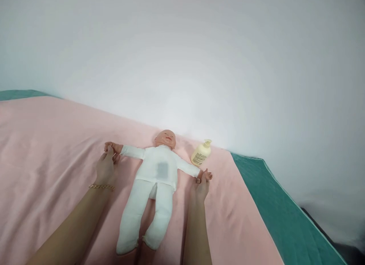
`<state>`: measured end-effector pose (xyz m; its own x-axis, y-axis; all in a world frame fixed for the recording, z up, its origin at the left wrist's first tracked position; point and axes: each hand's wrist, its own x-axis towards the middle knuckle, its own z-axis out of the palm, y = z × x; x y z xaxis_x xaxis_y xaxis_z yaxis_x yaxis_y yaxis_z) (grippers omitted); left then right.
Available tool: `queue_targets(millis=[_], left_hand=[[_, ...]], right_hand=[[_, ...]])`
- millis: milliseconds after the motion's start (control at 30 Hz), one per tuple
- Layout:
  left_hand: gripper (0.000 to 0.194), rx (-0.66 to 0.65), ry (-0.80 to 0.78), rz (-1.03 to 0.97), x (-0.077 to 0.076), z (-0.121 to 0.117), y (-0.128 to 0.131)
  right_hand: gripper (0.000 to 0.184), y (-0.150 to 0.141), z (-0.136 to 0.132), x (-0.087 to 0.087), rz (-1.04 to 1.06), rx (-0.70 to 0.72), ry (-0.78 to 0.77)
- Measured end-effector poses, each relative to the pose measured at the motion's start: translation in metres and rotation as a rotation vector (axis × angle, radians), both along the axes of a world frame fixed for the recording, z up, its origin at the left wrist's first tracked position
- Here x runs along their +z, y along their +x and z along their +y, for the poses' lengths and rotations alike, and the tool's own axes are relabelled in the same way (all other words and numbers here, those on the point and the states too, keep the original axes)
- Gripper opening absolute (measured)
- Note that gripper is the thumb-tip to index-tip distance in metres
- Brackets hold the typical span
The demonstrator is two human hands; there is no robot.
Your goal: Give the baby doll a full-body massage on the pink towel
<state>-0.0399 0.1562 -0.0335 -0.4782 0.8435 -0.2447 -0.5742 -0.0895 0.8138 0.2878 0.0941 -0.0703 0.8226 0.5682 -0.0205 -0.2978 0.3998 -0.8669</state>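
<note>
A baby doll (155, 181) in a white suit lies on its back on a pink sheet (51, 151), arms spread out to both sides. My left hand (106, 167), with a gold bracelet at the wrist, is closed on the doll's hand at the left. My right hand (201, 186) grips the doll's other hand at the right. The doll's head points away from me, toward the wall.
A cream pump bottle (201, 153) lies on the sheet just right of the doll's head. Teal bedding (273, 204) shows beyond the sheet's right edge. A plain white wall (199, 59) rises directly behind the bed.
</note>
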Motion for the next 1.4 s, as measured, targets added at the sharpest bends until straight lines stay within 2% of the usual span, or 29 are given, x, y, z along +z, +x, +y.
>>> queue_targets(millis=[167,333,500,600,733,900,1000,1167,1400], left_hand=[[0.031,-0.003,0.16,0.118,0.002,0.005,0.009],[0.048,-0.087,0.301,0.282,0.009,0.026,0.022],[0.051,-0.192,0.194,0.539,0.022,0.053,0.029],[0.054,-0.265,0.152,0.607,0.024,0.074,0.03],[0.058,-0.381,0.098,0.659,0.018,0.1,0.034],[0.056,-0.518,-0.003,0.738,0.006,0.119,0.043],[0.05,-0.553,-0.061,0.827,0.002,0.126,0.046],[0.048,-0.52,-0.109,0.957,0.002,0.129,0.051],[0.054,-0.439,0.011,0.918,0.008,0.113,0.053]], right_hand=[[0.057,-0.013,0.0,0.018,-0.093,0.053,0.02],[0.038,-0.028,0.018,0.035,-0.441,0.133,0.035],[0.035,-0.038,0.049,0.045,-0.542,0.165,-0.054],[0.034,-0.036,0.069,0.05,-0.574,0.189,-0.079],[0.033,-0.03,0.092,0.054,-0.612,0.23,-0.125],[0.032,-0.023,0.109,0.047,-0.645,0.275,-0.196],[0.032,-0.021,0.115,0.042,-0.664,0.29,-0.237],[0.032,-0.02,0.122,0.038,-0.7,0.31,-0.267],[0.032,-0.029,0.101,0.044,-0.768,0.244,-0.214]])
